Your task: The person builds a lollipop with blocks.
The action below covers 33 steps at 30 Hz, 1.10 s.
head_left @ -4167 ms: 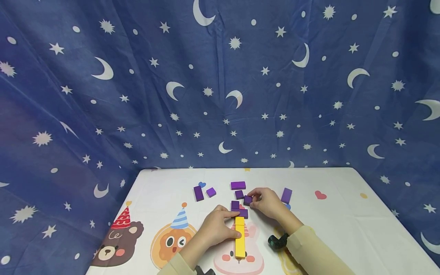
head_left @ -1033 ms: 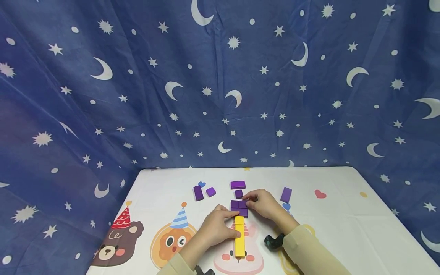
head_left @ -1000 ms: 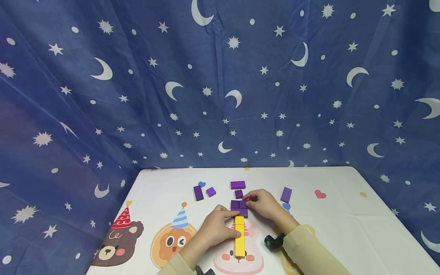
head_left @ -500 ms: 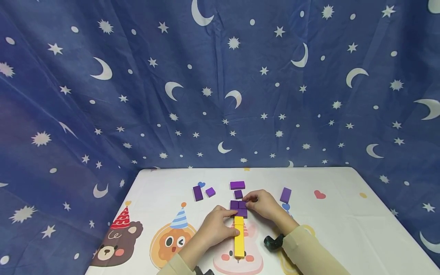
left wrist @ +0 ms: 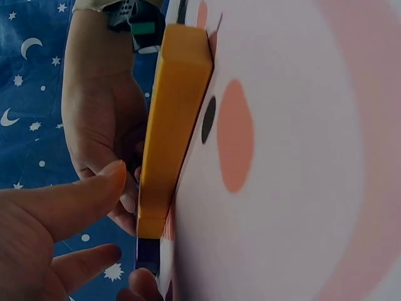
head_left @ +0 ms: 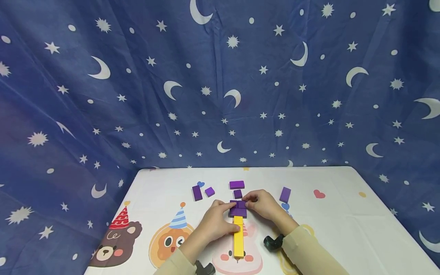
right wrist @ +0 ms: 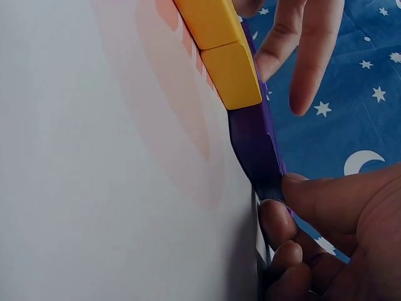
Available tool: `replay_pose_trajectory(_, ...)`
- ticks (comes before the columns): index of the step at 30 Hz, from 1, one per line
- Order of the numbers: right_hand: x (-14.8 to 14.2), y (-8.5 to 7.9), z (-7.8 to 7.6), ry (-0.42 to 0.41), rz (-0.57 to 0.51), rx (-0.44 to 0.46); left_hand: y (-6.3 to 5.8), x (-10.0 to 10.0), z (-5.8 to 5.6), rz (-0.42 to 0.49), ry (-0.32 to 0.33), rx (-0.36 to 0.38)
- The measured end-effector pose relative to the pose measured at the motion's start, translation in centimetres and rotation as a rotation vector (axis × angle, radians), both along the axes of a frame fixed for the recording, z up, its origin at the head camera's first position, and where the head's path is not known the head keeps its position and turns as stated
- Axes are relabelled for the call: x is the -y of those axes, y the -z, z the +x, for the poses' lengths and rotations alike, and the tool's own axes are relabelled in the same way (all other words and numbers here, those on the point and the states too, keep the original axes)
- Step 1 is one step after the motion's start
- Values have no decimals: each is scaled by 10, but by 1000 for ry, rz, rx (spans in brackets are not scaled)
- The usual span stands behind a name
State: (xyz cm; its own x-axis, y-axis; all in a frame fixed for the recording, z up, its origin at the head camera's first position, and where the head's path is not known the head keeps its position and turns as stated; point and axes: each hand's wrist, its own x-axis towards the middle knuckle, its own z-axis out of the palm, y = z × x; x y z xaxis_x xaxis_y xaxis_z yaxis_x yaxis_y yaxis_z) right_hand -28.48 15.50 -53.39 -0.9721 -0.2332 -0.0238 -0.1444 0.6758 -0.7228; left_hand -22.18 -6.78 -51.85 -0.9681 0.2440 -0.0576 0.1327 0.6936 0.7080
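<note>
Yellow blocks point(head_left: 238, 242) lie end to end on the tabletop, pointing away from me. At their far end an oblong purple block point(head_left: 237, 213) lies crosswise, with two small purple blocks side by side behind it. My left hand point(head_left: 214, 221) reaches in from the left; its index fingertip touches the left small block, and its thumb is at the yellow row. My right hand point(head_left: 264, 205) pinches the right small purple block point(head_left: 241, 204) at its outer side. In the right wrist view, thumb and fingers meet at the purple block point(right wrist: 255, 141), partly hiding its end.
Behind the arrangement lie a small purple block point(head_left: 238, 194) and an oblong one point(head_left: 236, 185). Two loose purple blocks, one oblong point(head_left: 197, 193) and one small point(head_left: 209, 191), are to the left. Another oblong block point(head_left: 285, 194) lies right, beyond my right hand.
The right hand brought a small purple block leftward, beside the other small one, then stayed there. In the last half second my left index finger shifted forward from the crosswise block to the left small block.
</note>
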Motion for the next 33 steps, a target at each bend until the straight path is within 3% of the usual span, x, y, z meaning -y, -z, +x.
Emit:
replay_pose_trajectory(9, -4, -1, -2, -69, -27, 31, 3, 2, -8, -33, 48, 7)
replay_pose_trajectory(18, -3, -2, -3, -70, -23, 27, 5, 5, -13, -42, 111, -4)
replay_pose_trajectory(33, -2, -2, 0, -50, -22, 21, 6, 2, -16, -31, 87, -6)
